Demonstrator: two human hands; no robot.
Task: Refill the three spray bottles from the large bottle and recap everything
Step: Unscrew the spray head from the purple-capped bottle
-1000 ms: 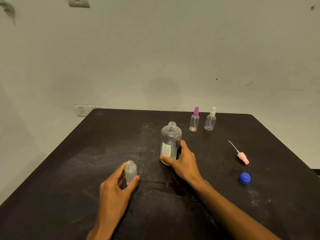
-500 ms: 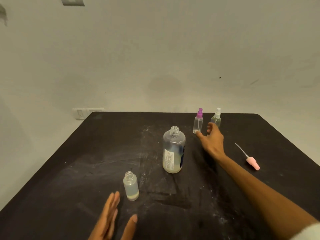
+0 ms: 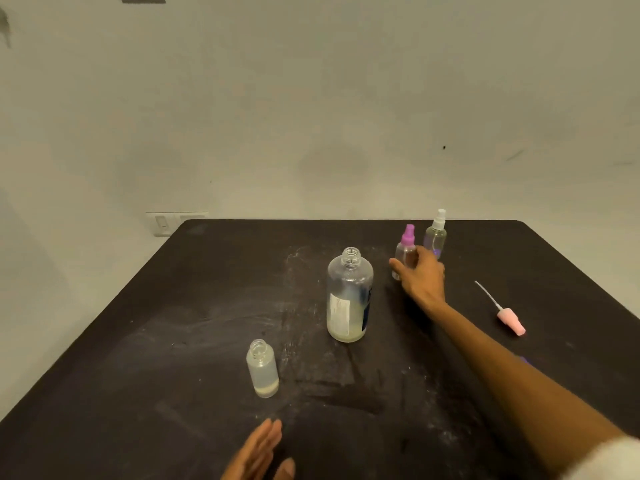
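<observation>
The large clear bottle (image 3: 349, 296) stands uncapped mid-table with a little pale liquid at its bottom. A small uncapped bottle (image 3: 263, 370) stands near left of it, liquid low inside. At the far right stand a purple-capped spray bottle (image 3: 408, 239) and a white-capped spray bottle (image 3: 437, 233). My right hand (image 3: 420, 275) wraps the purple-capped bottle's body, thumb across its front. My left hand (image 3: 258, 455) hovers flat at the bottom edge, holding nothing.
A pink spray head (image 3: 510, 320) with its dip tube lies on the black table (image 3: 173, 341) at the right. A sliver of blue shows beside my right forearm. A wall with a socket plate (image 3: 162, 223) backs the table.
My right hand let go of the large bottle, crossed to the far right and closed on the purple-capped bottle. My left hand released the small bottle and drew back toward me.
</observation>
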